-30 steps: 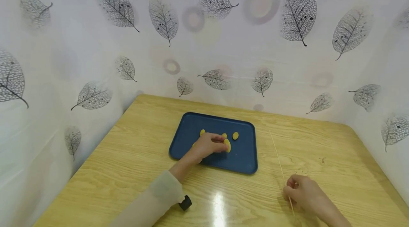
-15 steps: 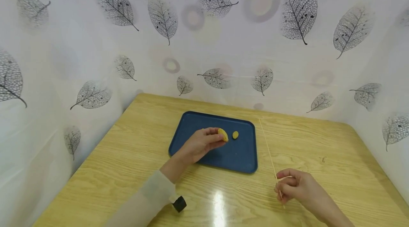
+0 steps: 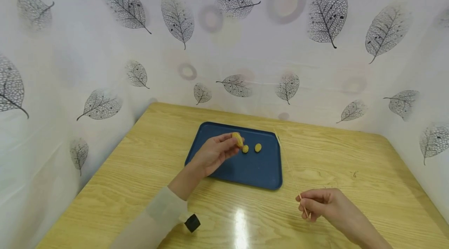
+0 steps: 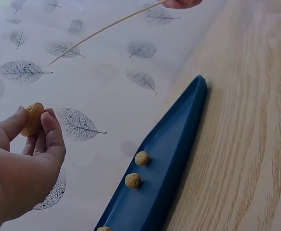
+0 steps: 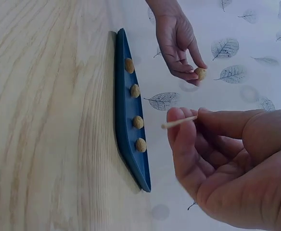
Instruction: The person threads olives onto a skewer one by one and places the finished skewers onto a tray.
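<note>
My left hand [image 3: 212, 155] is raised over the blue tray [image 3: 259, 177]. Between thumb and fingertips it pinches a small yellow-brown ball [image 4: 33, 118] with a rough surface, like a fried food ball. To the right of the tray, above the table, my right hand [image 3: 327, 206] pinches a thin wooden skewer [image 4: 102, 31] near one end. The skewer's long part slants away toward the far side, its tip apart from the held ball in the left wrist view. Several similar balls, such as this loose ball [image 5: 138, 121], lie in the tray; my left hand hides some in the head view.
The wood-grain table [image 3: 140, 155] carries the tray near its back edge. A white curtain [image 3: 245, 54] printed with leaves surrounds the table's back and sides. A dark block [image 3: 192, 223] sits at the left wrist.
My left hand has lifted the ball from low over the tray and drawn it left. My right hand has shifted slightly left and up, and the skewer's far end has swung left toward the tray.
</note>
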Tool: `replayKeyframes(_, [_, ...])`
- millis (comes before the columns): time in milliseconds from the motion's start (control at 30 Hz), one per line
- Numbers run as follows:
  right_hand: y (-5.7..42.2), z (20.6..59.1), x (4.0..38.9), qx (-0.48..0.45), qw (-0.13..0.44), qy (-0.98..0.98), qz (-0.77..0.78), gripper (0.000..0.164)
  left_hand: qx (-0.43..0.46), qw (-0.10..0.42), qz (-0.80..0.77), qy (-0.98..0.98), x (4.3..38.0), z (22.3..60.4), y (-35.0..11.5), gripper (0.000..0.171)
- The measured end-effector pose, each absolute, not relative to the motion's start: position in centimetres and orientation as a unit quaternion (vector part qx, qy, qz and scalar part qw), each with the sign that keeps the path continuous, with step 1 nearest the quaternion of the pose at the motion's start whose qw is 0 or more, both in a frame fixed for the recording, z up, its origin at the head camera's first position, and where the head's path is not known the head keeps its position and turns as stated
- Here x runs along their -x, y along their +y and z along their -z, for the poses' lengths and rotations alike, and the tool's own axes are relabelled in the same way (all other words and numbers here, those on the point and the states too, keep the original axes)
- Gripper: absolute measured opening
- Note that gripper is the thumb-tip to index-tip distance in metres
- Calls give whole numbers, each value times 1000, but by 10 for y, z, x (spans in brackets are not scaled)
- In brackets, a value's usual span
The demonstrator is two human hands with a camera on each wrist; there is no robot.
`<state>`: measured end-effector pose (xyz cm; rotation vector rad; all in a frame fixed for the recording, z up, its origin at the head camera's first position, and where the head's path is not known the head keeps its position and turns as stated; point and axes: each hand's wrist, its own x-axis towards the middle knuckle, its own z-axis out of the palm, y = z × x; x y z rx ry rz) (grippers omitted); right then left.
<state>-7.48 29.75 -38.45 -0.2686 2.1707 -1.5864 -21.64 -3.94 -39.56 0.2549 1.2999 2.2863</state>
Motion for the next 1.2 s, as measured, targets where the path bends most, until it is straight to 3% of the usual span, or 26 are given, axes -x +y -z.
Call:
replayKeyframes(500, [279,395,68,215,180,779,560,24,-92,239,-863,436,215,394,-42,41])
replayKeyframes(800, [266,393,65,206,212,780,552,22,-98,233,-869,424,214,395,-40,35])
replayKeyframes(1200, [264,396,64,218,198,772,563,22,-89,235,-872,420,215,398,-36,27])
